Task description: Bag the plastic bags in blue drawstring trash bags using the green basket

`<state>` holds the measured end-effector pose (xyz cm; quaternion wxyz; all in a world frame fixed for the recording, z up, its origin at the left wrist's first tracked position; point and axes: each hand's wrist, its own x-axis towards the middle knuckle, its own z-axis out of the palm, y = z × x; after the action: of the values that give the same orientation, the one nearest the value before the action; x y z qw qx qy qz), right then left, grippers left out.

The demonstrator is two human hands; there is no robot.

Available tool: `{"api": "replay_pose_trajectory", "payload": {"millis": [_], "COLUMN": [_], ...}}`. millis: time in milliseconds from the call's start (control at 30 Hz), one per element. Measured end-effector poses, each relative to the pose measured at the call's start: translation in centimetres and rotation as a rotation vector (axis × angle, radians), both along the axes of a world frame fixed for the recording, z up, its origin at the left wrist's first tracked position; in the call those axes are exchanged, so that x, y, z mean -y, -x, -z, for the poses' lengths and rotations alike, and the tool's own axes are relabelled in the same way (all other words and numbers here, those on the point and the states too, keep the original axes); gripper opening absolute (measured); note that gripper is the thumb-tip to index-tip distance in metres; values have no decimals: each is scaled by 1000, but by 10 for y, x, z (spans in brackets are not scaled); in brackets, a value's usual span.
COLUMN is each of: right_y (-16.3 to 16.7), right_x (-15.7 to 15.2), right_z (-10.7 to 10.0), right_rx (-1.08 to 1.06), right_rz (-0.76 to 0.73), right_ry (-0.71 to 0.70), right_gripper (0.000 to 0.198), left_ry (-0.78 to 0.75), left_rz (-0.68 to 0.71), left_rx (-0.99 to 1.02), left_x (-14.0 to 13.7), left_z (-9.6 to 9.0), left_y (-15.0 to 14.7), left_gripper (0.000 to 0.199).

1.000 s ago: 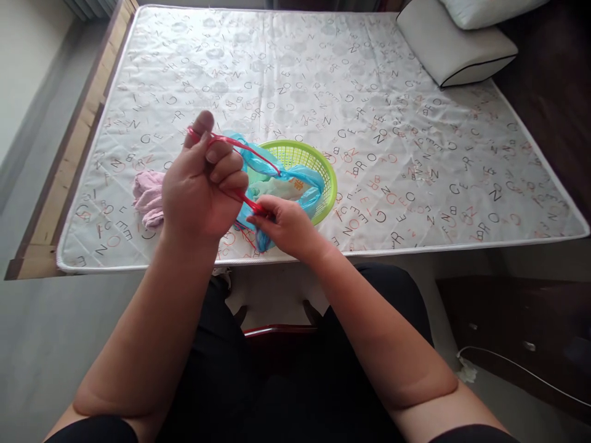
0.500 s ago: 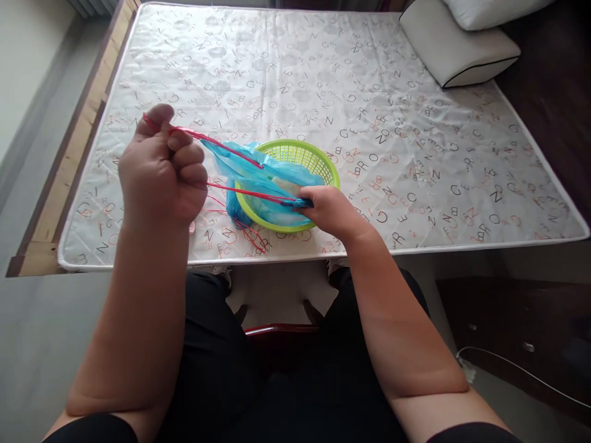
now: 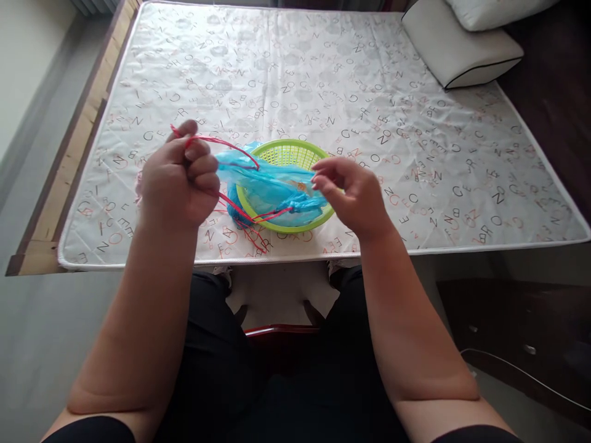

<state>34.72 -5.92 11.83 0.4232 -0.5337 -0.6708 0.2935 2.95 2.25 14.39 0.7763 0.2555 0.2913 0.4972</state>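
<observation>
A light blue plastic bag [image 3: 272, 191] lies spread in and over a lime-green plastic basket [image 3: 295, 145] near the mattress's front edge. Red drawstrings [image 3: 231, 145] run from the bag to my left hand [image 3: 180, 178], which is closed in a fist around them, left of the basket. Slack shows in the strings. My right hand [image 3: 355, 194] is over the basket's right side, its thumb and fingers apart beside the bag's edge. Something brownish [image 3: 300, 185] shows in the bag, too covered to name. A darker blue bundle [image 3: 234, 206] with red string sits at the basket's left.
All this rests on a white letter-printed mattress [image 3: 415, 135] in a wooden frame [image 3: 87, 111]. A white pillow block [image 3: 462, 49] lies at the far right. Below the front edge are my legs and a red-edged stool [image 3: 281, 328]. A white cable [image 3: 517, 369] hangs at right.
My right hand has let go of the bag's edge and moved right, fingers parted. My left hand has come right and slightly down, and the red strings have gone from taut to slack.
</observation>
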Motion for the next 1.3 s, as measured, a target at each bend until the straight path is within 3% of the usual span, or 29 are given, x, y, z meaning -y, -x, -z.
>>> {"api": "replay_pose_trajectory", "payload": {"millis": [100,200,300,367,400,500,533,600,667,700,767,867,967,1100,1200,1300], "right_y": [10,25,41,50,52,55,56,55,55,55,54,49,40,24,12,4], "right_x": [0,-4,-3,1,2,5,5,5,3,2,0,-6,-14,-20,-21,-22], "right_z": [-5,2,10,11,11,8,8,8,10,10,13,17,22,27,28,30], "right_rx": [30,168,310,343,332,227,193,155,173,202,293,417,433,382,367,365], "right_rz": [117,-20,-165,-252,-303,-456,-498,-545,-541,-516,-437,-284,-117,-6,17,14], "right_ry": [-152,-203,-158,-127,-120,-86,-59,10,67,83,100,106,96,118,151,142], "right_gripper": [33,53,71,80,84,89,88,78,52,37,25,32,40,67,79,82], "left_ry": [-67,-176,-351,-410,-398,-309,-313,-387,-452,-480,-533,-582,-474,-327,-238,-162], "left_rz": [62,178,495,722,763,647,673,900,1122,1154,1079,849,515,124,-42,-109], "left_rx": [-130,-329,-397,-411,-432,-502,-510,-500,-484,-480,-495,-522,-500,-525,-499,-445], "left_x": [14,31,47,54,55,57,57,57,56,56,55,53,50,42,33,24], "left_z": [-7,-18,-28,-31,-32,-33,-34,-38,-43,-45,-48,-45,-35,-20,-11,-5], "left_y": [-14,-31,-42,-44,-44,-44,-45,-47,-47,-46,-42,-35,-34,-41,-42,-36], "left_gripper": [7,28,55,58,54,43,40,37,47,50,54,60,62,51,47,47]}}
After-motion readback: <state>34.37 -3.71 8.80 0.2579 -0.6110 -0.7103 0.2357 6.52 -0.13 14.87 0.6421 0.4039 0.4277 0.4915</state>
